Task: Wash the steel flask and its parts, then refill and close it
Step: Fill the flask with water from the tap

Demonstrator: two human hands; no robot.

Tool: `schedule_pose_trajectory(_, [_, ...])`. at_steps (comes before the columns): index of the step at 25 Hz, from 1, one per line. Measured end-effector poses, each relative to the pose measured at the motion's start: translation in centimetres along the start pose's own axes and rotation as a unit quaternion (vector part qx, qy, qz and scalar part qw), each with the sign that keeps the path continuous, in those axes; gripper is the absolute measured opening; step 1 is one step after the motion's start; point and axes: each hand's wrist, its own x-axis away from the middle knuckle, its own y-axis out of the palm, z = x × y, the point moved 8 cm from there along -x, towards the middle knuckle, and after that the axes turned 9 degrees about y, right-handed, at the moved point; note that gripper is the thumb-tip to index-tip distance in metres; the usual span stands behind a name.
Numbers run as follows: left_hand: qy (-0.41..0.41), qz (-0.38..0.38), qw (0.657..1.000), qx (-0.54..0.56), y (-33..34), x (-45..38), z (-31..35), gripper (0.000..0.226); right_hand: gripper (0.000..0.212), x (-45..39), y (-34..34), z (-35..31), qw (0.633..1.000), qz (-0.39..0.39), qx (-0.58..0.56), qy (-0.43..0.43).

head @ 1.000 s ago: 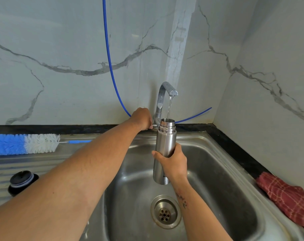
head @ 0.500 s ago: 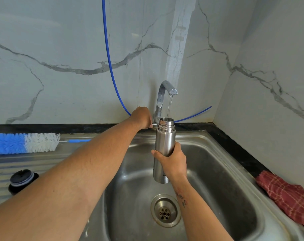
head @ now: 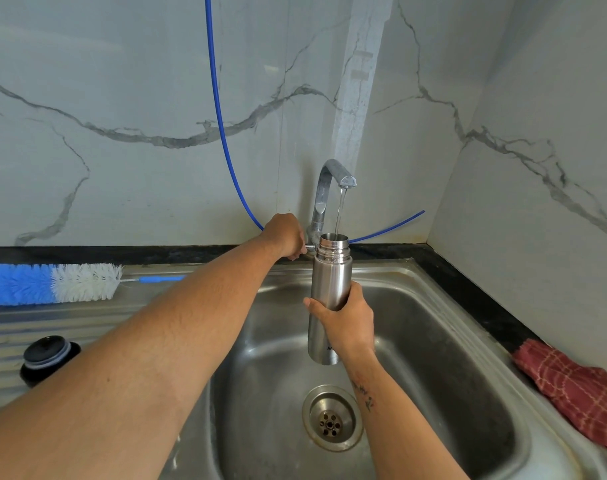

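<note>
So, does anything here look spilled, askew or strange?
Nothing is spilled: the water falls straight into the upright flask, held by the right hand. The left hand grips the tap handle. Only oddity: a loose blue tube hanging behind the tap.

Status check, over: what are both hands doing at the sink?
Left hand grips tap handle. Right hand holds flask upright under running tap. Nothing in the way.

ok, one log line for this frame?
phase: refill | right hand: holds open steel flask upright under running chrome tap | left hand: grips tap lever | black cap: on drainboard
</note>
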Motion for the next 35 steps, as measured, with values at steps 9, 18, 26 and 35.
schedule_pose_trajectory(9, [0.029, 0.003, 1.0, 0.003, 0.3, -0.1, 0.5, 0.008, 0.063, -0.1, 0.0, 0.0, 1.0, -0.001, 0.004, -0.001])
schedule_pose_trajectory(18, [0.137, 0.033, 0.99, -0.023, -1.2, 0.8, 2.7, 0.012, 0.06, -0.3, 0.1, 0.2, 1.0, -0.001, 0.006, -0.005])
schedule_pose_trajectory(26, [0.188, 0.08, 0.979, -0.007, -2.7, -0.9, 6.6, 0.007, 0.058, -0.4, 0.0, 0.3, 1.0, 0.003, 0.0, -0.006])
schedule_pose_trajectory(35, [0.154, 0.139, 0.976, 0.058, -6.2, 3.8, 6.9, 0.024, 0.053, 0.8, -0.7, -0.9, 0.999, 0.011, 0.034, -0.01])
